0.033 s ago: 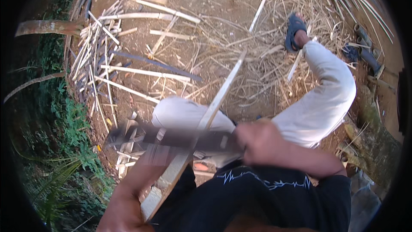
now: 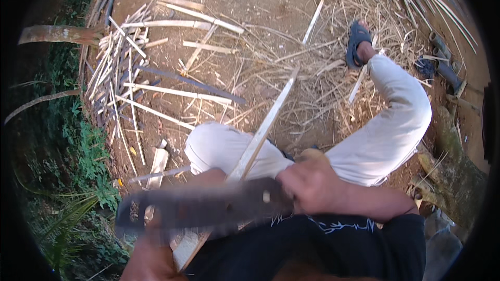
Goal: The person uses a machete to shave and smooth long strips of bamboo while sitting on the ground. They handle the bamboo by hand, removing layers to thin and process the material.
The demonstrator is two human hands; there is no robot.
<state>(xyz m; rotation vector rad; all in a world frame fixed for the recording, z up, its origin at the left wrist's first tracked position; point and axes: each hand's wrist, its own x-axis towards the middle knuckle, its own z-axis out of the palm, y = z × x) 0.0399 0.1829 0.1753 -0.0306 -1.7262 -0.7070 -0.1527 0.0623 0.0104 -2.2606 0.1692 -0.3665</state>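
My right hand (image 2: 312, 182) is closed round the handle of a machete (image 2: 203, 205). Its broad dark blade, smeared by motion, points left across my lap, with holes near both ends. A long, pale bamboo strip (image 2: 265, 125) slants from beside my left forearm, passes under the blade and over my left thigh, and reaches out above the ground. My left hand (image 2: 208, 177) meets this strip and appears closed on it; the blade hides most of its fingers. Whether the blade touches the strip, I cannot tell.
A heap of split bamboo strips (image 2: 112, 73) lies at the left, with loose strips (image 2: 177, 92) nearby. Shavings (image 2: 317, 83) cover the ground around my sandalled right foot (image 2: 359, 41). Bamboo tubes (image 2: 448, 73) and a log (image 2: 448, 151) lie at the right; green plants (image 2: 86, 156) grow at the left.
The machete has come down the picture, closer to my body, and its handle end now sits higher than its tip. My right hand has moved slightly with it. The bamboo strip has hardly shifted.
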